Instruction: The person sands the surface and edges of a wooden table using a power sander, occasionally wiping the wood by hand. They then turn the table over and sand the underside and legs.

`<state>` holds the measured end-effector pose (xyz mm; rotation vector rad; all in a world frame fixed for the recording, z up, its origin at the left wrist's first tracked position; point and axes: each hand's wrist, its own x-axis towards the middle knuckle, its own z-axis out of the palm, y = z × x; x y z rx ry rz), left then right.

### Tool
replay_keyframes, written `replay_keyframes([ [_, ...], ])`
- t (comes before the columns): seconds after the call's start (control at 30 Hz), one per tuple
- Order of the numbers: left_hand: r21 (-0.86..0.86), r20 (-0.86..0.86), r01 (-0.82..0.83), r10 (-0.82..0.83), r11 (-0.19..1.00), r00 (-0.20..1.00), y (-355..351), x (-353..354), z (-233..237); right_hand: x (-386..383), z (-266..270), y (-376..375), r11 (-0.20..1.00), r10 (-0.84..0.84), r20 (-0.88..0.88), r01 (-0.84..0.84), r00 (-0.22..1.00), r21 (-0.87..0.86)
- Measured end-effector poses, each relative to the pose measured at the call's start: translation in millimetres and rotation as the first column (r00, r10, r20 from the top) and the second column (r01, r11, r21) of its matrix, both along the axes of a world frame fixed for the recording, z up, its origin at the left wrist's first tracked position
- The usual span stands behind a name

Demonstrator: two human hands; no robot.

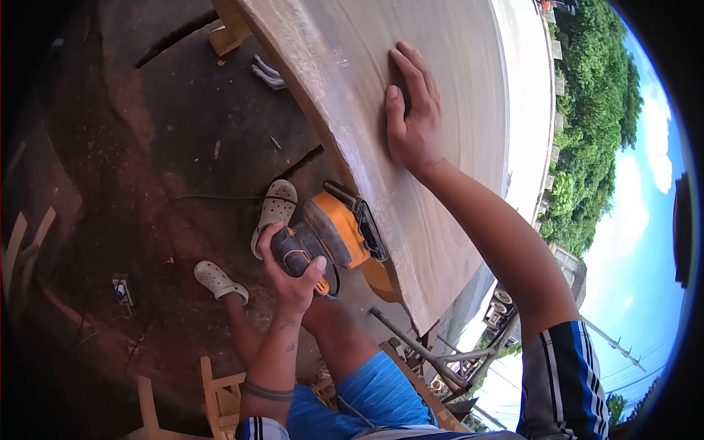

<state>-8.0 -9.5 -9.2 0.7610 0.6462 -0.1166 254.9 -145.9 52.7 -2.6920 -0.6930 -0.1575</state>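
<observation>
My left hand (293, 282) is wrapped round an orange and black power sander (334, 231) at the centre. The sander's pad stands close against the edge of a large wooden slab (455, 103); whether they touch is hard to tell. My right hand (415, 114) lies on the slab's broad face with its fingers stretched out, above and right of the sander. That face shows streaked grain, and its edge is rough and pale.
Two pale clogs (277, 213) are on the dark floor (147, 169). Wooden frame pieces (213, 396) stand at the lower left, near a power socket (122, 291). Metal bars (433, 359) are below the slab. Trees (587, 139) and a vehicle (499, 308) show at the right.
</observation>
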Motion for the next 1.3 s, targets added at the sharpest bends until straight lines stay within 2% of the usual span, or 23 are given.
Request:
replay_keyframes([
  [0.07,0.035,0.040,0.044,-0.045,0.998,0.998,-12,-18,-3,2,-1,-3,1.000,0.025,0.014,-0.025,1.000,0.008],
  [0.17,0.063,0.008,0.165,-0.165,0.984,0.986,-12,-39,-7,4,-4,-5,0.997,0.056,0.022,-0.057,0.998,0.042],
  [0.2,-0.030,-0.057,0.142,-0.144,0.989,0.988,-12,-41,-5,4,-4,-6,0.997,0.067,0.033,-0.068,0.997,0.025],
  [0.3,-0.044,-0.020,-0.007,0.006,0.999,1.000,-15,-34,2,5,-5,-5,0.996,0.086,0.040,-0.086,0.996,0.009],
  [0.33,0.007,0.030,-0.030,0.030,1.000,0.999,-13,-24,7,5,-4,-6,0.996,0.089,0.034,-0.089,0.996,0.008],
  [0.43,0.316,0.130,-0.019,-0.023,0.949,0.991,-12,-14,4,5,-4,-6,0.995,0.103,0.048,-0.103,0.993,-0.005],
  [0.53,0.342,0.057,0.066,-0.091,0.937,0.994,-17,-21,-2,6,-4,-5,0.994,0.106,0.060,-0.105,0.993,-0.024],
  [0.63,0.330,0.005,0.077,-0.084,0.941,0.996,-15,-15,-2,5,-4,-6,0.993,0.115,0.060,-0.114,0.992,-0.023],
  [0.77,0.238,0.128,-0.071,0.041,0.969,0.991,12,28,-9,5,-3,-4,0.992,0.121,0.054,-0.119,0.991,-0.038],
  [0.83,0.078,0.010,-0.098,0.097,0.992,0.995,22,45,6,4,-3,-6,0.993,0.111,0.049,-0.109,0.993,-0.044],
  [0.9,0.140,-0.010,-0.056,0.058,0.989,0.998,21,41,5,5,-3,-5,0.993,0.113,0.049,-0.111,0.992,-0.047],
  [0.93,0.279,0.023,0.006,-0.013,0.960,1.000,14,26,-4,5,-3,-6,0.993,0.114,0.051,-0.112,0.992,-0.049],
  [1.03,0.369,0.006,0.110,-0.121,0.923,0.993,-15,-21,-12,4,-3,-7,0.993,0.111,0.050,-0.109,0.993,-0.051],
  [1.1,0.288,-0.020,0.137,-0.137,0.948,0.990,-26,-35,-9,4,-2,-7,0.993,0.112,0.054,-0.109,0.992,-0.050],
  [1.23,0.485,0.106,0.027,-0.089,0.874,0.990,-14,-12,-19,7,-5,-6,0.992,0.125,0.047,-0.123,0.991,-0.030],
  [1.3,0.415,0.005,0.025,-0.029,0.910,1.000,2,12,-7,5,-4,-6,0.993,0.119,0.044,-0.118,0.992,-0.027],
])
